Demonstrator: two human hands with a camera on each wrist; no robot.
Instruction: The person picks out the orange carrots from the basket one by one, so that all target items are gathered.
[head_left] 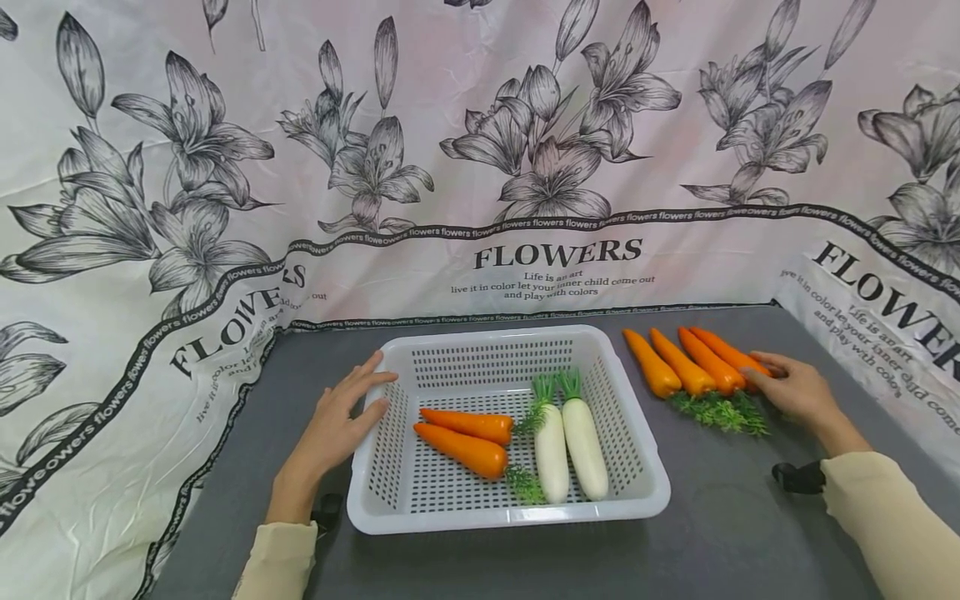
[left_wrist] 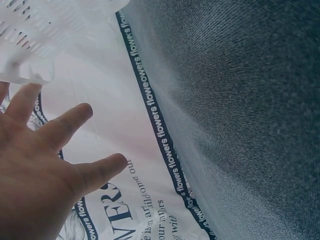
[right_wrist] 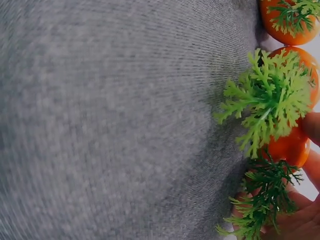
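My left hand (head_left: 337, 427) touches the left rim of a white perforated plastic basket (head_left: 450, 525), its fingers spread and fairly straight. In the left wrist view, those fingers (left_wrist: 65, 127) reach up beside the basket's corner. Two orange carrots (head_left: 463, 450) with green tops lie inside the basket, left of two white radishes (head_left: 552, 458). On the right, several carrots (head_left: 660, 371) lie side by side on the table. My right hand (head_left: 798, 390) grips the thick end of the rightmost carrot (head_left: 723, 348). In the right wrist view, leafy carrot tops (right_wrist: 270, 102) partly cover the fingers.
A dark grey cloth (head_left: 712, 517) covers the table. White fabric (head_left: 555, 287) printed with flowers and lettering hangs at the back and both sides. The carrots outside lie close to the basket's right wall.
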